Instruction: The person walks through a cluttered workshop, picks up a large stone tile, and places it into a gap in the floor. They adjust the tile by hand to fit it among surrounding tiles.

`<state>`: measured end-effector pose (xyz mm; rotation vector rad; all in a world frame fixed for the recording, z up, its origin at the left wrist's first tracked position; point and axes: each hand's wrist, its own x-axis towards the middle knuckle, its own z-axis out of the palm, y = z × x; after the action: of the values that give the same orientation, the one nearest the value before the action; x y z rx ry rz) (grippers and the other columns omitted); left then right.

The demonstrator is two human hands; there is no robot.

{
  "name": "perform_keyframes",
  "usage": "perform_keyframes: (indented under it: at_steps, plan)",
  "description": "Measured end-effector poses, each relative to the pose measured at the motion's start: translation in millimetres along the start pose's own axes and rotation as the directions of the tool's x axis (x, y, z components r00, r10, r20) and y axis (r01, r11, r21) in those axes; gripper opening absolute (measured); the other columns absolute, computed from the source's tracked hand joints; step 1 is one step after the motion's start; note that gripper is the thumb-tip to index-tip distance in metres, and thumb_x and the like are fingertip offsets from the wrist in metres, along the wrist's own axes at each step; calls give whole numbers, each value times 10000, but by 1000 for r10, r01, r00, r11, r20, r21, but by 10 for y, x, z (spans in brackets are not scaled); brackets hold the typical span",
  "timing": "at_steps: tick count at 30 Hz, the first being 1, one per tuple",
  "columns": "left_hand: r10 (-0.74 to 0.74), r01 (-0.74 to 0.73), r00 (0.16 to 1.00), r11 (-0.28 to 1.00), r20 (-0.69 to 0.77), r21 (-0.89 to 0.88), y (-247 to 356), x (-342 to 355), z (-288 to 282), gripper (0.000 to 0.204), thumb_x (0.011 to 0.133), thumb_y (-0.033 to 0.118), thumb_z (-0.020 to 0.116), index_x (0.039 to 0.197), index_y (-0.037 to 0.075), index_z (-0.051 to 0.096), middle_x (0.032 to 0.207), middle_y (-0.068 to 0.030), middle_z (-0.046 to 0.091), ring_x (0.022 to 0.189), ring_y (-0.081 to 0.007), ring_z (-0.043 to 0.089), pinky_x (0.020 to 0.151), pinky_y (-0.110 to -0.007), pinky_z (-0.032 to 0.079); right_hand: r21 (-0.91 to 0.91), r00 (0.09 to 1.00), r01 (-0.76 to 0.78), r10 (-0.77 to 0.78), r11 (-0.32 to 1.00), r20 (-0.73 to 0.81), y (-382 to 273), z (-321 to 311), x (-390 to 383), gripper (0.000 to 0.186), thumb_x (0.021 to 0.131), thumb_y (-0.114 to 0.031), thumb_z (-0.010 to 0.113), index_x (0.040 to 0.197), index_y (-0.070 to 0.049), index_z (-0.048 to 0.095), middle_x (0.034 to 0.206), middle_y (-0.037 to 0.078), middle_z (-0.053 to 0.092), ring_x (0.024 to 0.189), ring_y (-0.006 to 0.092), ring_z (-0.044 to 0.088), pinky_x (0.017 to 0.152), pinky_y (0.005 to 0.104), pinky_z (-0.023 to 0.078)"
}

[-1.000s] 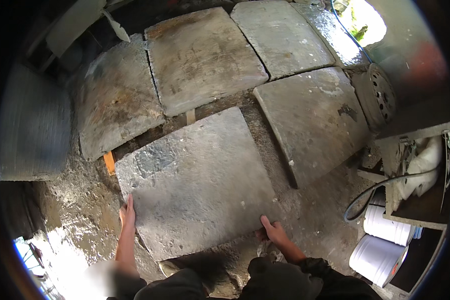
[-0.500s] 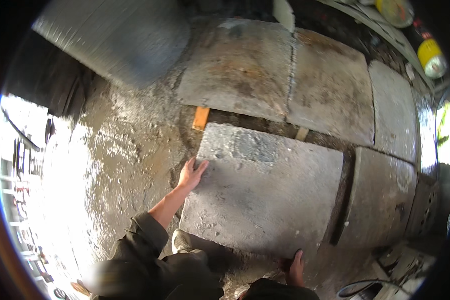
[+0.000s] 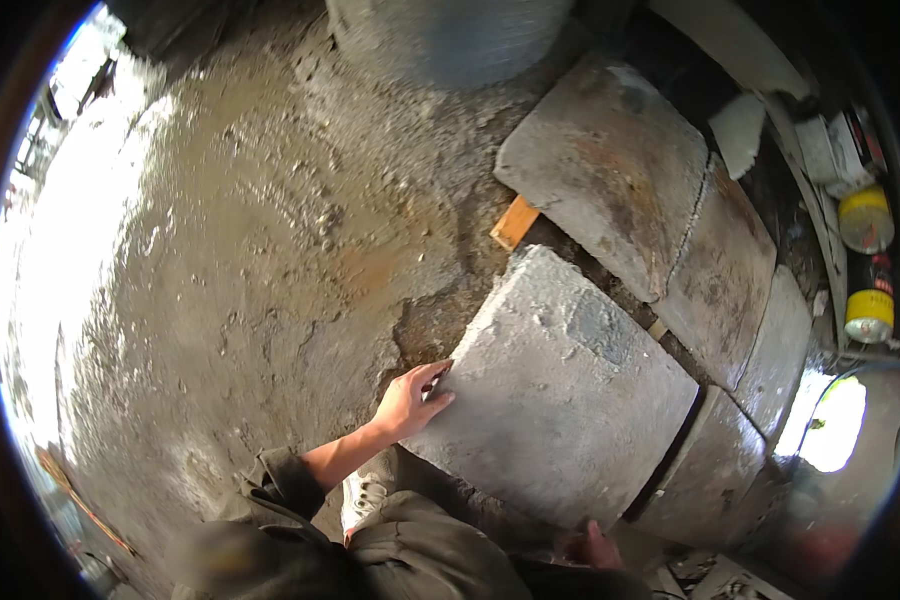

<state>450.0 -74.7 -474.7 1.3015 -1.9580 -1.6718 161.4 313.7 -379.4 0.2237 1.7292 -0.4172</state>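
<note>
A square grey concrete slab [image 3: 560,400] with a rough patch near its far corner lies in front of me, turned at an angle. At its left edge, my left hand [image 3: 410,403] grips the side, with the thumb near the top face and the fingers bent at the edge. My right hand [image 3: 597,548] is at the slab's near edge, its thumb up against the side; the other fingers are mostly hidden and look curled under. An orange-brown wood block [image 3: 515,222] sits just beyond the slab's far corner, in the gap before another stained slab [image 3: 610,160].
More slabs, such as a brown-stained one [image 3: 720,275] and a grey one [image 3: 705,460], lie beyond dark gaps. Wet, rough ground [image 3: 300,250] stretches left. A large grey drum-like object [image 3: 450,35] stands at the far side. Yellow-banded cans [image 3: 868,315] are at right.
My view has swung left, so the slabs appear rotated clockwise and further right. My left hand has shifted nearer to me along the slab's edge. My right hand stays at the near edge.
</note>
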Motion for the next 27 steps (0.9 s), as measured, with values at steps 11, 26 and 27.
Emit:
perform_keyframes:
  at_steps: [11, 26, 27]
  plan:
    - [-78, 94, 994, 972, 81, -215, -286, -311, -297, 435, 822, 324, 734, 1131, 24, 664, 1110, -168, 665, 930, -315, 674, 830, -379, 539, -629, 787, 271, -544, 729, -291, -2414, -320, -98, 226, 967, -227, 595, 905, -10, 610, 729, 62, 657, 570, 127, 623, 495, 267, 479]
    - [-192, 219, 968, 961, 162, -170, -195, 306, -108, 772, 749, 506, 781, 1277, -18, 571, 1138, -217, 661, 1076, -310, 637, 932, -394, 487, -878, 778, 279, -628, 389, -31, -2326, 244, 126, 235, 893, -197, 665, 1016, 3, 649, 766, 89, 690, 693, 135, 656, 643, 288, 509]
    - [-196, 215, 970, 967, 142, -136, -186, 371, -41, 790, 743, 525, 777, 1275, -20, 571, 1151, -228, 654, 1091, -317, 630, 937, -396, 483, -849, 757, 323, -653, 419, -35, -2191, 132, 152, 226, 894, -191, 665, 1008, 3, 649, 767, 87, 688, 695, 133, 654, 644, 287, 508]
